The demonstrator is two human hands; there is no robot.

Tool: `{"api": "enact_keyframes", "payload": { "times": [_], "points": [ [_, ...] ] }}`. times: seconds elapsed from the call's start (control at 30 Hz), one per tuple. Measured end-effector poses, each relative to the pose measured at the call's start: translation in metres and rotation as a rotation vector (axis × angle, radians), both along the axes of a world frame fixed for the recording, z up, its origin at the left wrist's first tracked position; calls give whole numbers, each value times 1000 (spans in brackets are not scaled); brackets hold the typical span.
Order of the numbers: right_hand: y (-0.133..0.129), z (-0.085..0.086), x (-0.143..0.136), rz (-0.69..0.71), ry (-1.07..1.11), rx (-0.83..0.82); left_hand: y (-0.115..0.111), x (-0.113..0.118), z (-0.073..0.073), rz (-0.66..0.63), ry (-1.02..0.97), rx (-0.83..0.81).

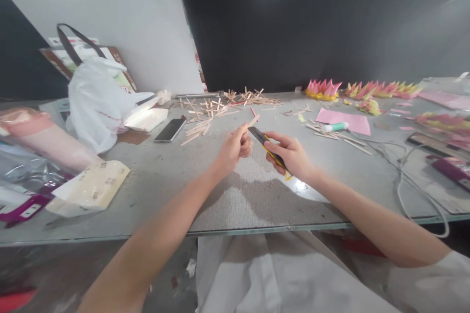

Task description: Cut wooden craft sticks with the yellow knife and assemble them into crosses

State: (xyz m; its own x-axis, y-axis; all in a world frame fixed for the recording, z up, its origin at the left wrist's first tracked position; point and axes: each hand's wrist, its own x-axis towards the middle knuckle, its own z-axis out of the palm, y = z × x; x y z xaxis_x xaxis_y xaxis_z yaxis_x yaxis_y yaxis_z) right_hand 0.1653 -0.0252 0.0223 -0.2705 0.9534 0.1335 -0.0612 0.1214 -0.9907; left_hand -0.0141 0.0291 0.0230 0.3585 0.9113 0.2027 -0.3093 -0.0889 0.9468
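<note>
Pinched in my left hand (234, 149) is a wooden craft stick (254, 120), its end poking out past the fingertips. My right hand (288, 154) is wrapped round a yellow and black utility knife (276, 154), whose dark blade end points up and left, close to the stick. Whether blade and stick touch, I cannot tell. Just beyond my hands lie loose craft sticks (198, 129) and a pile of sticks joined into star shapes (246, 98).
Left are a phone (170, 130), a white plastic bag (95, 102) and a paper packet (93, 188). Right are pink paper (345, 121), a glue stick (334, 127), folded paper flowers (323, 89) and a white cable (401, 181). The glass table edge (253, 229) runs before me.
</note>
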Motion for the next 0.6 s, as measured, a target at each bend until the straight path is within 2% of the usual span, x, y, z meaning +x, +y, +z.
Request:
{"api": "enact_keyframes", "payload": {
  "times": [0.13,0.37,0.6],
  "points": [
    [0,0,-2,-7,34,-26,0,2,-1,-9,-33,-49],
    [3,-4,-1,-128,33,44,-6,8,-2,79,-34,0],
    [-1,-7,-3,-58,-49,103,-7,10,-3,47,-26,-41]
  ]
}}
